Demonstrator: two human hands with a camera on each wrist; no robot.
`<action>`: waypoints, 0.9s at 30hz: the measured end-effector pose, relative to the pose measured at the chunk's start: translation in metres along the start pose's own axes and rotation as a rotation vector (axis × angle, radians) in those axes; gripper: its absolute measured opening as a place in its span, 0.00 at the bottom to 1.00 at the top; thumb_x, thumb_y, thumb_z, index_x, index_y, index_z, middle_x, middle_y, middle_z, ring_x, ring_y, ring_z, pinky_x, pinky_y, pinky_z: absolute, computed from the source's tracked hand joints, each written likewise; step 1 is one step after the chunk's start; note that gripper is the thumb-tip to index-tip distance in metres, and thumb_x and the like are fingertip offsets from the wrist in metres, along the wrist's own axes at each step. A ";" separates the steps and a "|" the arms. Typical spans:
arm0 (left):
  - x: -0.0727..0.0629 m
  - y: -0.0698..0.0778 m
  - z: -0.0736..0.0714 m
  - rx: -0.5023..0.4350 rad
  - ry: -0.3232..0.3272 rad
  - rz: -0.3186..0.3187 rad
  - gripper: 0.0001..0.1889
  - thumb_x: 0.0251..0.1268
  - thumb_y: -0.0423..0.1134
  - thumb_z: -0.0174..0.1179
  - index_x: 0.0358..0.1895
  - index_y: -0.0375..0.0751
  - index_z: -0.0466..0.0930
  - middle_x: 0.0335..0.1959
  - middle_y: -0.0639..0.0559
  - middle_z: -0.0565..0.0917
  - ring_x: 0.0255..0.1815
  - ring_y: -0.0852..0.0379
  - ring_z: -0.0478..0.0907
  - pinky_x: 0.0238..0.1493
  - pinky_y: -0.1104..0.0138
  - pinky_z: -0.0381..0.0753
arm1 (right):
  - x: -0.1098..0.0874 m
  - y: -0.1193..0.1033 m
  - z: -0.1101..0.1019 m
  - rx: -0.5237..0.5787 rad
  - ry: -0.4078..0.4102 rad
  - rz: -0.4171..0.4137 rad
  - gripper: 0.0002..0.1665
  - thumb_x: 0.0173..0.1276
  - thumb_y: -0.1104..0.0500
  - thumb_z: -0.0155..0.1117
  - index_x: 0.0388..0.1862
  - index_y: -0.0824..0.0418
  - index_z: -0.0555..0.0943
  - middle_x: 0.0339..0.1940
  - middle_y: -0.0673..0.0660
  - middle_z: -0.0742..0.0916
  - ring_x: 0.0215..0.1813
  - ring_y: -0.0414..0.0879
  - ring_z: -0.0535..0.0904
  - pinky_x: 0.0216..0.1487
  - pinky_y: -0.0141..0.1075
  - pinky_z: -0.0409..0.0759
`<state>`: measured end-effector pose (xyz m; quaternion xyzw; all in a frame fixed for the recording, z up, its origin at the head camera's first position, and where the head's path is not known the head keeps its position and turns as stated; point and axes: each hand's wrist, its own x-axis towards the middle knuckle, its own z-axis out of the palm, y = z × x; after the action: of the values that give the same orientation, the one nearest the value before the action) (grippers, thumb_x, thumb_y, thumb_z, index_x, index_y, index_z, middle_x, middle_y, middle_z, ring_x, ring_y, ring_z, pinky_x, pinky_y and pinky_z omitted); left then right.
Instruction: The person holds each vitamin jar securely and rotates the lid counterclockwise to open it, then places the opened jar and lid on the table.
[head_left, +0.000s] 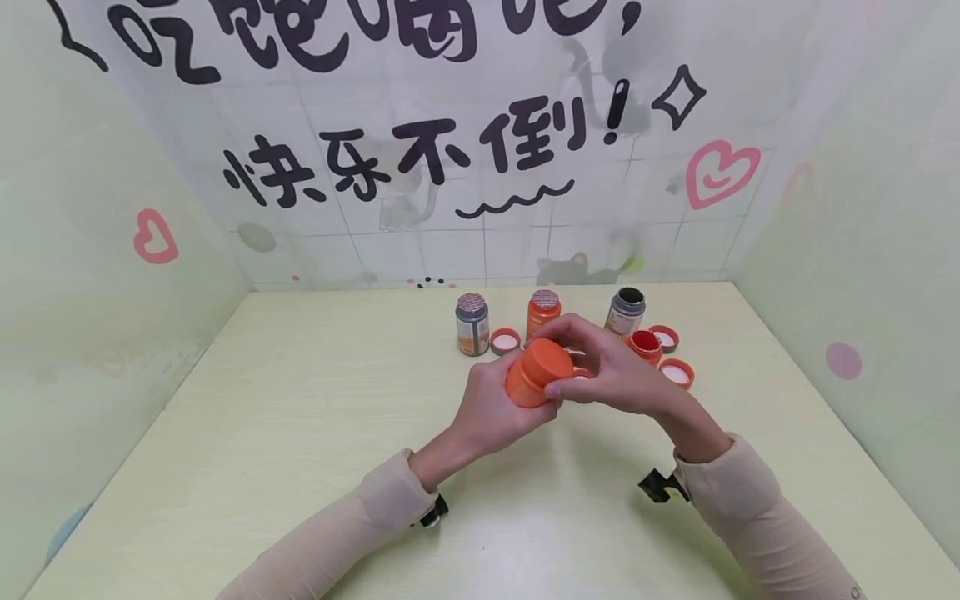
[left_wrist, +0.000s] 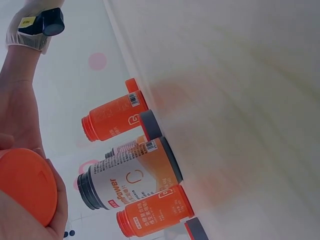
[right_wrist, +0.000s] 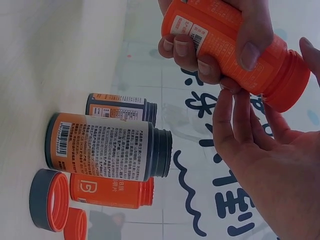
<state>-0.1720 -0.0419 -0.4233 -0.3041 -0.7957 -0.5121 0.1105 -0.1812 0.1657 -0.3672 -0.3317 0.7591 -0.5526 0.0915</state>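
An orange bottle [head_left: 522,388] is held in the air above the table, tilted, its orange cap [head_left: 547,361] on top. My left hand [head_left: 497,408] wraps its fingers and thumb round the body; the right wrist view shows printed labels between them. At the capped end, my right hand [head_left: 617,372] pinches the cap between thumb and curved fingers. In the left wrist view the orange round end [left_wrist: 27,182] fills the lower left corner, with fingers round its edge.
Behind the hands stand a grey bottle [head_left: 472,327], an orange bottle [head_left: 543,310], a dark-necked bottle [head_left: 626,312] and an open orange bottle [head_left: 647,345]. Loose caps lie among them, including a left one [head_left: 506,341] and a right one [head_left: 677,373]. Printed walls enclose the table [head_left: 337,375].
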 end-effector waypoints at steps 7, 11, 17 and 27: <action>0.000 0.000 0.001 -0.005 -0.002 -0.006 0.20 0.56 0.39 0.73 0.52 0.41 0.81 0.38 0.50 0.89 0.34 0.61 0.84 0.38 0.68 0.86 | 0.001 0.002 0.000 0.014 0.003 0.006 0.29 0.64 0.61 0.72 0.63 0.59 0.73 0.58 0.58 0.80 0.63 0.58 0.76 0.58 0.46 0.85; 0.000 0.000 0.001 0.000 -0.003 -0.003 0.21 0.56 0.39 0.73 0.52 0.41 0.81 0.39 0.50 0.90 0.34 0.61 0.84 0.39 0.68 0.86 | 0.000 0.002 0.000 0.012 -0.012 -0.016 0.29 0.65 0.61 0.71 0.64 0.60 0.73 0.59 0.58 0.79 0.64 0.59 0.76 0.59 0.45 0.85; 0.000 -0.001 0.000 0.012 -0.006 -0.001 0.22 0.56 0.38 0.73 0.54 0.41 0.80 0.40 0.51 0.90 0.37 0.60 0.85 0.42 0.68 0.86 | 0.000 0.001 -0.001 -0.021 -0.037 -0.044 0.31 0.67 0.61 0.69 0.68 0.58 0.73 0.65 0.58 0.78 0.67 0.58 0.75 0.62 0.42 0.84; 0.000 0.000 0.000 0.006 0.001 0.005 0.20 0.55 0.39 0.73 0.51 0.41 0.81 0.38 0.51 0.89 0.34 0.61 0.84 0.38 0.68 0.86 | -0.001 0.000 0.000 -0.009 -0.002 -0.016 0.31 0.64 0.60 0.73 0.64 0.59 0.72 0.59 0.57 0.80 0.65 0.57 0.76 0.60 0.46 0.84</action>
<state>-0.1719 -0.0416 -0.4232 -0.3056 -0.7963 -0.5096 0.1132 -0.1807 0.1658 -0.3673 -0.3388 0.7589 -0.5494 0.0865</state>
